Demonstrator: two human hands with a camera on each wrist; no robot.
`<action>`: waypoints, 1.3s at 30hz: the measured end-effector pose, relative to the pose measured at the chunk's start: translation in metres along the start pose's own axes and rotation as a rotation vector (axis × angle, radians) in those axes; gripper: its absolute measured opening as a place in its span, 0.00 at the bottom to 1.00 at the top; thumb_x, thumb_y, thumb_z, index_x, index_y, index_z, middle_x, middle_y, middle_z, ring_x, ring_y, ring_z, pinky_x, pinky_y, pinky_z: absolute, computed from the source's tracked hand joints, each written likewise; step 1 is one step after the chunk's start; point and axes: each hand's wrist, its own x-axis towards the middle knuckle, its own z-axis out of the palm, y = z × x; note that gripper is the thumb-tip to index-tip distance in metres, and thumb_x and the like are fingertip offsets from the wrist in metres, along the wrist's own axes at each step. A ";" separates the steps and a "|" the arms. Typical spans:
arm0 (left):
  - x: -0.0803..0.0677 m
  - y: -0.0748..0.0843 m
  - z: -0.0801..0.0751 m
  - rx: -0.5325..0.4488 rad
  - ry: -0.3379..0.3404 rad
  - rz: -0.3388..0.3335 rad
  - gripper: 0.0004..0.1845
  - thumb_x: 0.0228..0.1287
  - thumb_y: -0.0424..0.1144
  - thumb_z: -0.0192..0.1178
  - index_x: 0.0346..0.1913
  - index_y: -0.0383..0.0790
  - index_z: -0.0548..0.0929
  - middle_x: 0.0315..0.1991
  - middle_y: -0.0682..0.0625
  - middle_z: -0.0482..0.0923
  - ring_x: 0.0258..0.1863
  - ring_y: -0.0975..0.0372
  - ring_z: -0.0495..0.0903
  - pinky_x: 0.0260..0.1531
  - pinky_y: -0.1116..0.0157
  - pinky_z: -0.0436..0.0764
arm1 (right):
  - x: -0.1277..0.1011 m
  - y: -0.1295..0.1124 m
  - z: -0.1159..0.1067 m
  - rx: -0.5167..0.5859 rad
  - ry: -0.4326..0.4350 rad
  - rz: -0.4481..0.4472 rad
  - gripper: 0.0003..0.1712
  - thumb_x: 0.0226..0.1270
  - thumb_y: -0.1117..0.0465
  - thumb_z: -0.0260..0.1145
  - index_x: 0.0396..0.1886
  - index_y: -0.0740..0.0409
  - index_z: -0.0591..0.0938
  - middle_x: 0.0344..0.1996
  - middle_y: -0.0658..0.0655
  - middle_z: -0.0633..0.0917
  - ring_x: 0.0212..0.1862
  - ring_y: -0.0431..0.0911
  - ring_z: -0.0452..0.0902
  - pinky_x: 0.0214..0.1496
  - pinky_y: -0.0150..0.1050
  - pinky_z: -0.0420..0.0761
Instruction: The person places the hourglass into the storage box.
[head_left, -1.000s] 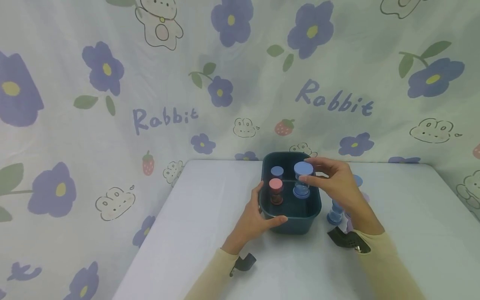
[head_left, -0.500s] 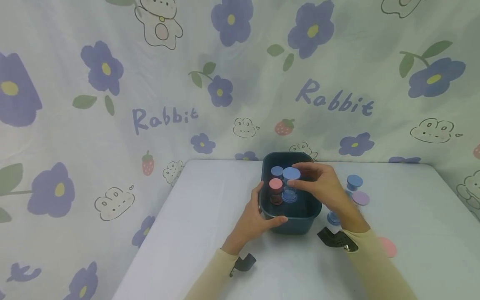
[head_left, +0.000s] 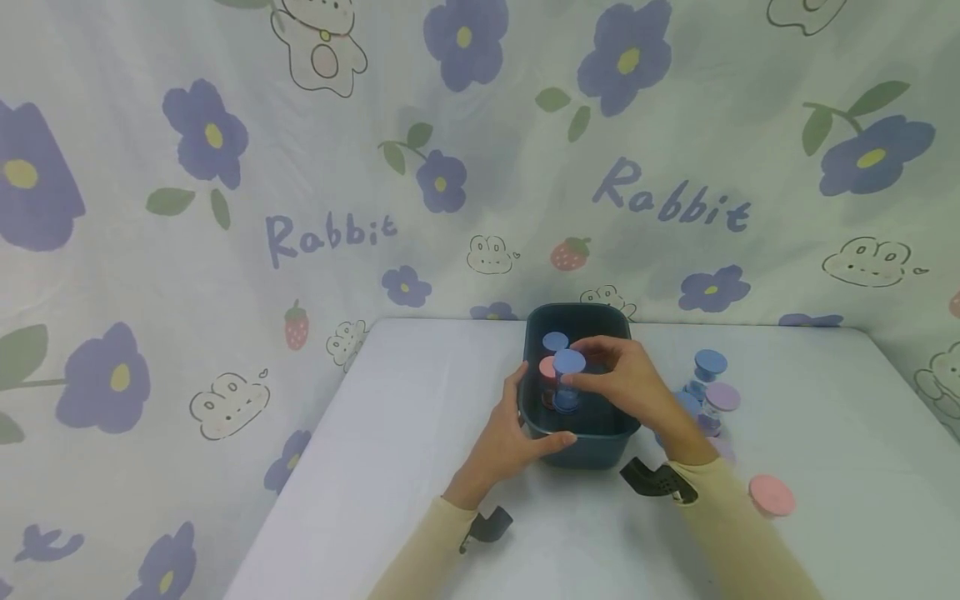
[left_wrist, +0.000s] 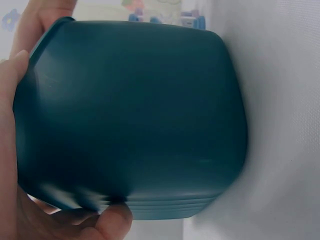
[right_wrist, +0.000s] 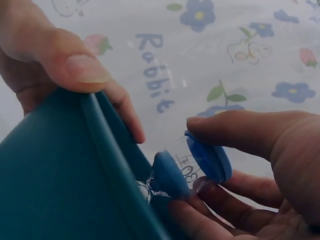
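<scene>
Here the head view takes in the whole scene: a dark teal bin (head_left: 581, 437) on the white table (head_left: 390, 433), with the left hand (head_left: 517, 433) at the bin's near-left corner and the right hand (head_left: 626, 387) reaching over its rim from the right. The right hand pinches a blue sand timer (head_left: 567, 381) by its top cap, upright inside the bin, just beside a pink-capped timer (head_left: 547, 367) and in front of another blue-capped timer (head_left: 555, 341) at the bin's back. To the right of the bin, outside it, stand a blue timer (head_left: 708, 367) and a purple timer (head_left: 722, 398), and further right and nearer lies a pink timer (head_left: 772, 495).

The right wrist view adds what the head view cannot: the thumb and fingers (right_wrist: 240, 127) are closed round the blue cap of the timer (right_wrist: 192, 167), whose glass bears printed figures, close to the bin's inner wall (right_wrist: 60, 180). It also shows the left hand's fingertips (right_wrist: 80, 67) hooked over the bin's rim.

The left wrist view shows only the bin's outer wall (left_wrist: 135, 110) filling the frame, with the left hand (left_wrist: 20, 200) wrapped about its corner, thumb low against the wall and fingers over the rim. The bin's contents are hidden there.
</scene>
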 end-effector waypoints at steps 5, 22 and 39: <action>0.000 -0.001 0.001 -0.007 0.004 0.016 0.64 0.51 0.71 0.72 0.83 0.60 0.44 0.84 0.54 0.54 0.80 0.54 0.63 0.75 0.39 0.67 | 0.003 0.003 0.007 -0.008 -0.016 -0.020 0.26 0.59 0.59 0.79 0.57 0.61 0.84 0.56 0.63 0.87 0.59 0.59 0.83 0.60 0.54 0.87; 0.002 0.001 0.001 0.000 0.006 0.015 0.64 0.50 0.70 0.73 0.83 0.62 0.44 0.84 0.54 0.53 0.81 0.54 0.62 0.76 0.41 0.67 | 0.005 0.009 0.018 -0.176 -0.093 -0.035 0.28 0.57 0.57 0.81 0.56 0.61 0.86 0.47 0.60 0.90 0.45 0.49 0.84 0.52 0.47 0.90; 0.002 -0.001 0.000 -0.009 0.005 0.018 0.64 0.51 0.69 0.74 0.83 0.61 0.44 0.84 0.56 0.51 0.82 0.57 0.60 0.77 0.42 0.66 | 0.011 0.005 0.025 -0.302 -0.157 0.010 0.27 0.57 0.64 0.78 0.57 0.66 0.84 0.48 0.62 0.89 0.45 0.51 0.84 0.55 0.51 0.89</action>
